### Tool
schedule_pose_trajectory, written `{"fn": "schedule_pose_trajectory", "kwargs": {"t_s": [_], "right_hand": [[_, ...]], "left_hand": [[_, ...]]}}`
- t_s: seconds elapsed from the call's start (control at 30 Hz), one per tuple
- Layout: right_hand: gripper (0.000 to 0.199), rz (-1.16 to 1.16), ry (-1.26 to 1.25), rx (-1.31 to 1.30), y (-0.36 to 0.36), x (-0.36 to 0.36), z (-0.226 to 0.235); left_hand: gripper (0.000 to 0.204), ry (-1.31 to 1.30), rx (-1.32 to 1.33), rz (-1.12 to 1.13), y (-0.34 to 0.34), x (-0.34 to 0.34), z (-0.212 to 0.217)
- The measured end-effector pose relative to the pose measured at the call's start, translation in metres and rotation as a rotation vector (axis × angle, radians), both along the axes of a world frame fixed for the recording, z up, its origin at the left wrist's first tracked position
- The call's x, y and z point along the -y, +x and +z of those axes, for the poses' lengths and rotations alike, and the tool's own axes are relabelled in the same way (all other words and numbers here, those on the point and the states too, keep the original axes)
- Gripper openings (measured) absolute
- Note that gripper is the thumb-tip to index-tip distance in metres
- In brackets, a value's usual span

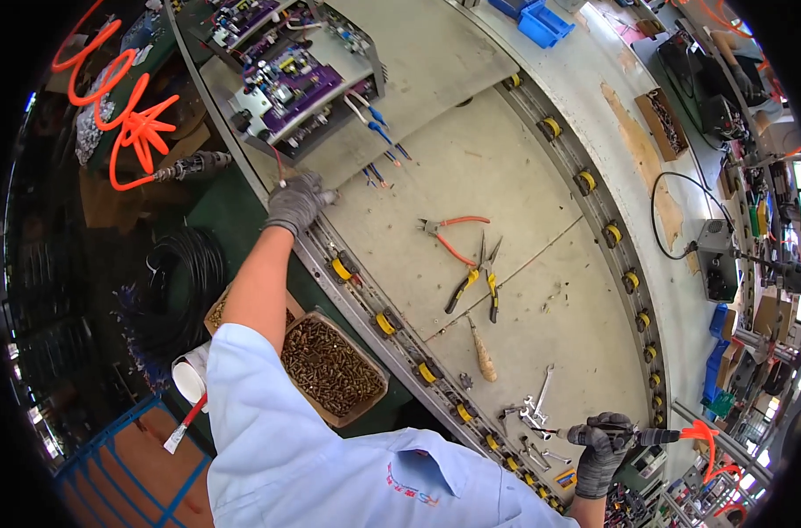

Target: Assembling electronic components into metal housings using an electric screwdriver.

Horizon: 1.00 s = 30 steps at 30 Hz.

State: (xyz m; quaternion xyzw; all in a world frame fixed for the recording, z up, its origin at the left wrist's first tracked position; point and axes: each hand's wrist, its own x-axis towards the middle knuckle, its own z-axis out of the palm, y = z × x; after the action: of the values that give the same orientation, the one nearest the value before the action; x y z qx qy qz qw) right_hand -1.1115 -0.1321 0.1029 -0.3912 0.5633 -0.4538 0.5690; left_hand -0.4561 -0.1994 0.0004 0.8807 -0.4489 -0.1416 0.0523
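My left hand (299, 202), in a grey glove, is closed over the near left corner of a flat grey board (418, 110), its fingertips partly hidden. On this board sits an open metal-framed unit (299, 84) with purple circuit boards; blue-tipped wires (379, 132) hang from its side, and a thin red wire (278, 158) reaches down to my left hand. At the lower right, my gloved right hand (604, 449) wraps round a pneumatic screwdriver (585, 434) with its bit pointing left. An orange coiled hose (704, 433) runs from the tool's rear.
Red-handled cutters (431, 226), yellow-black pliers (482, 271), a tapered tool with a worn handle (482, 354) and several wrenches (541, 407) lie between roller rails (427, 371). A box of brass-coloured screws (334, 365) stands by my left arm. Another tool (193, 165) hangs at left.
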Motion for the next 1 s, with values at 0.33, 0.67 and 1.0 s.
{"fn": "schedule_pose_trajectory", "kwargs": {"t_s": [0.33,0.67,1.0], "right_hand": [[0.043,0.022,-0.018,-0.094,-0.015,-0.005,-0.019],[0.040,-0.009,-0.052,-0.015,-0.055,-0.020,-0.028],[0.039,-0.057,-0.079,0.028,-0.099,-0.053,-0.031]], "left_hand": [[0.053,-0.135,0.041,0.225,0.036,0.032,0.009],[0.027,0.318,0.070,-0.326,-0.113,0.000,-0.008],[0.023,0.419,0.319,-0.371,-0.128,0.002,-0.072]]}}
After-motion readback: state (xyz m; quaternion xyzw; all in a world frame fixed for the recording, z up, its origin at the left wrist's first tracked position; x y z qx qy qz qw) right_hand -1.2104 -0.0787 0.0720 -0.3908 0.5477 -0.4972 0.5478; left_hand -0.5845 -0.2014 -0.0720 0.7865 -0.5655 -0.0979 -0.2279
